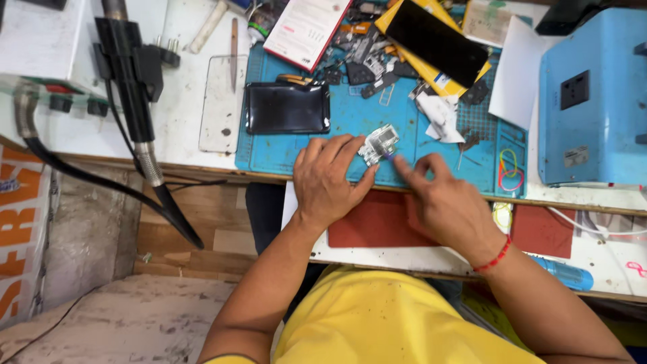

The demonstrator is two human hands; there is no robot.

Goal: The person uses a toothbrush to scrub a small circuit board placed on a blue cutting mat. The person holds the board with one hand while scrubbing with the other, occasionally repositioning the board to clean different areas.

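My left hand [330, 178] rests on the front edge of a blue work mat [350, 118], its fingers pinching a small silvery circuit board [379, 143]. My right hand [441, 199], with a red thread bracelet on the wrist, holds a thin tool with a blue tip [389, 155] against the board's lower right edge. Both hands meet over the board near the mat's front rim.
A dark phone body [286, 108] lies on the mat's left part, loose phone parts [367, 61] at the back. A black phone [437, 42] sits on a yellow box. A hot-air gun [131, 87] hangs left, a blue unit [593, 94] stands right. Red pads [377, 222] lie below.
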